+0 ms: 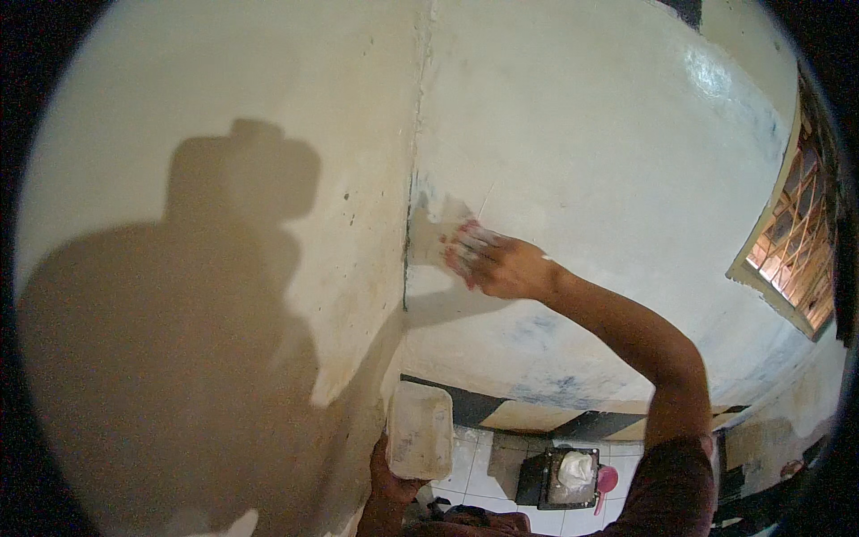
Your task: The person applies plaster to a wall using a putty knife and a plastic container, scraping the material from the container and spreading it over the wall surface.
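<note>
My right hand (497, 264) is raised against the pale wall (582, 134), close to the corner. Its bent fingers are smeared with white and have reddish tips. Whatever those fingers may hold is too unclear to name. Low in the corner, my left hand (389, 479) is closed around the lower left edge of a shallow, off-white rectangular tub (420, 430). Streaks of pale residue mark the inside of the tub. Grey-blue stained patches (555, 376) show on the wall below my right forearm.
The left wall (358, 134) carries a large shadow and small dark chips. A window with a lattice grille (796, 242) is at the right. On the white tiled floor (461, 465) stands a dark square stand (555, 492) bearing a white bundle (575, 469), beside a pink dipper (608, 480).
</note>
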### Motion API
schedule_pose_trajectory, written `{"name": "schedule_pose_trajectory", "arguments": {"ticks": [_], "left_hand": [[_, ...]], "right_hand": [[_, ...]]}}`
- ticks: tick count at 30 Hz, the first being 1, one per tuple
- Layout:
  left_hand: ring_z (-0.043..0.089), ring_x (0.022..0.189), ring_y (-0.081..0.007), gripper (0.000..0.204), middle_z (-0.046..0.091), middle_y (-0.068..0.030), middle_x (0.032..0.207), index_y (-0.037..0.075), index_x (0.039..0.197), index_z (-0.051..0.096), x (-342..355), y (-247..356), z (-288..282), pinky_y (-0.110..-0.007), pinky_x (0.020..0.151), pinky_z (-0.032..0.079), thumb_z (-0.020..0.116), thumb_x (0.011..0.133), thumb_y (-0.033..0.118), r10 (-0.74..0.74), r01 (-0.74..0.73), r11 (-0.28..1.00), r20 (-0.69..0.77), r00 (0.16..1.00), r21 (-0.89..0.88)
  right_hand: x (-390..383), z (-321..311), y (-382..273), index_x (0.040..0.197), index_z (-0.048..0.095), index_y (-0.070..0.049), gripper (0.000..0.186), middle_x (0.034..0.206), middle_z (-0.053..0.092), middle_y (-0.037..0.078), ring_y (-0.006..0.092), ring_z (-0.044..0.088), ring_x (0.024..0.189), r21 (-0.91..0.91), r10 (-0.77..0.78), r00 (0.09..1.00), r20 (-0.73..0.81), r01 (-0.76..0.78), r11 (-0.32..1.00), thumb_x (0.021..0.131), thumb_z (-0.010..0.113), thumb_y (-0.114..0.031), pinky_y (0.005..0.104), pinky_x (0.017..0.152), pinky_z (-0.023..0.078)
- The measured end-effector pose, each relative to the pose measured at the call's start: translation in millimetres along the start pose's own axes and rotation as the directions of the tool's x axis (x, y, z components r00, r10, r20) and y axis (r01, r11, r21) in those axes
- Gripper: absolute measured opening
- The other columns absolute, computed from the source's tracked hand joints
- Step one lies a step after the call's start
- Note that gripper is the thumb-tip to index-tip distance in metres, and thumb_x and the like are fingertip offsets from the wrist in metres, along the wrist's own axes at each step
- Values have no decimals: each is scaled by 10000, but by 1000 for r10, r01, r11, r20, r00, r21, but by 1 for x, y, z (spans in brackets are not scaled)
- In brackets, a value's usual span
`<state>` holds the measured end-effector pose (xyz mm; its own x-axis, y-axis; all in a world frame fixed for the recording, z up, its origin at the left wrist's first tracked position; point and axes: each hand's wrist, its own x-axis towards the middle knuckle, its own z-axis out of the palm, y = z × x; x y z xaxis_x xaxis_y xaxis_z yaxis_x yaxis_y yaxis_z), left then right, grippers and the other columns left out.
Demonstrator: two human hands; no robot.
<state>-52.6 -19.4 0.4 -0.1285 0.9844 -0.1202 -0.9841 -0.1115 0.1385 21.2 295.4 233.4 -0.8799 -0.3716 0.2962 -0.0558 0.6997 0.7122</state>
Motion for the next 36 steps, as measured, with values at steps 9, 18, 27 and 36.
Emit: {"name": "schedule_pose_trajectory", "arguments": {"ticks": [9, 18, 27, 36], "left_hand": [[523, 1130, -370, 529, 504, -147, 1282, 109, 1296, 465, -30, -1, -8, -554, 920, 451, 416, 892, 446, 146, -123, 985, -200, 969, 123], [540, 1113, -391, 675, 524, -144, 1261, 109, 1344, 421, -34, 19, 9, -585, 836, 497, 444, 854, 572, 71, -84, 988, -100, 992, -133], [487, 1175, -391, 618, 501, -156, 1296, 108, 1335, 428, -28, 8, -22, -619, 957, 389, 439, 871, 516, 50, -48, 999, -135, 990, 15], [518, 1137, -384, 579, 519, -162, 1259, 103, 1313, 442, -32, 9, -28, -607, 902, 445, 397, 897, 502, 34, -38, 999, -128, 991, -27]], "right_hand": [[31, 58, 28, 1239, 508, -22, 494, 1269, 533, 139, 283, 464, 1231, -46, 81, 977, 198, -73, 996, 775, 567, -181, 406, 1046, 376], [-105, -58, -22, 1193, 543, -87, 506, 1269, 518, 116, 307, 472, 1211, -174, 319, 746, 585, -268, 948, 736, 622, -290, 444, 1071, 349], [28, -18, 28, 1239, 524, -65, 542, 1262, 543, 122, 254, 494, 1216, -261, 15, 998, 59, 1, 965, 746, 638, -263, 348, 1020, 414], [-12, 9, 48, 1291, 488, -140, 664, 1256, 552, 48, 256, 503, 1198, -220, 153, 977, 151, -117, 968, 680, 686, -306, 389, 1065, 373]]}}
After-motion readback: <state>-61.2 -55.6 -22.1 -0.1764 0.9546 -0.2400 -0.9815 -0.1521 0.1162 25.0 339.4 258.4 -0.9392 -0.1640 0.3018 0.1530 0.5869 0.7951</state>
